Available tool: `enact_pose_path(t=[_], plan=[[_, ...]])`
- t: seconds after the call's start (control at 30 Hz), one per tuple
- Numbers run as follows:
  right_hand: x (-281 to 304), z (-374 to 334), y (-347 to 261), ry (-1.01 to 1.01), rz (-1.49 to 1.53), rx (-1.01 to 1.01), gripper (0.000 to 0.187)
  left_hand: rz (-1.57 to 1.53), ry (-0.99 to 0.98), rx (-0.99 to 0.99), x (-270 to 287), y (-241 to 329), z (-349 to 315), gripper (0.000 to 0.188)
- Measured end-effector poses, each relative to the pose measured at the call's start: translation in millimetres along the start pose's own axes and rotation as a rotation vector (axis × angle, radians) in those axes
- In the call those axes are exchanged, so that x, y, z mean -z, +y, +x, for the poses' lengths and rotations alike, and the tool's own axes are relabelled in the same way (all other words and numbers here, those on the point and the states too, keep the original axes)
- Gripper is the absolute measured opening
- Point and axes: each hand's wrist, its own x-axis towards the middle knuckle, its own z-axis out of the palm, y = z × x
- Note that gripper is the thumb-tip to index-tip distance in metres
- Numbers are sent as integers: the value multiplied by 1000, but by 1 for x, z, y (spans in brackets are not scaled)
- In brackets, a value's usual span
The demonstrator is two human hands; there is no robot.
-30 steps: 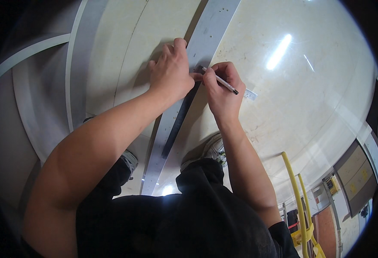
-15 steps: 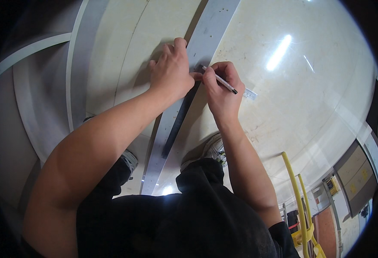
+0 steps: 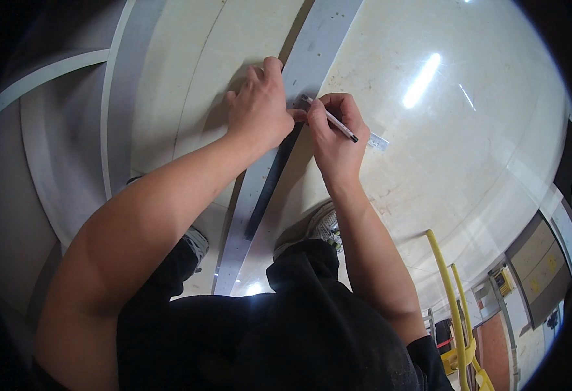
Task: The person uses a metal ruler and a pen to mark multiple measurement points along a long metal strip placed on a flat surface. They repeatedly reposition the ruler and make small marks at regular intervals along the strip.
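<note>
A long grey board runs away from me between my feet, with a narrow dark bar lying along its right side. My left hand is closed over the board, its bent fingers at the left edge and its thumb pressed down near the bar's far end. In my right hand is a slim white pen with a black end, its tip down on the board just beyond my left thumb. A silver ruler end sticks out past my right hand; whether it joins the dark bar is hidden.
My shoes stand on either side of the board on a pale, glossy floor. Grey panels with light edges rise at the left. A yellow tubular frame is at the lower right, with several things behind it.
The pen tip has shifted very slightly away from me and to the left across the board. Both hands otherwise keep their places.
</note>
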Motion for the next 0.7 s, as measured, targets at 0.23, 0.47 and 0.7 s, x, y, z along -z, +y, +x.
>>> enact_pose_path(t=[0.23,0.47,0.7], plan=[[-1,-1,0,25,-4,34,16,-5,-14,6,1,1,0,73],[16,-1,3,116,180,62,10,-12,-41,19,3,3,1,77],[85,23,33,498,146,121,32,-14,-84,65,6,3,1,79]])
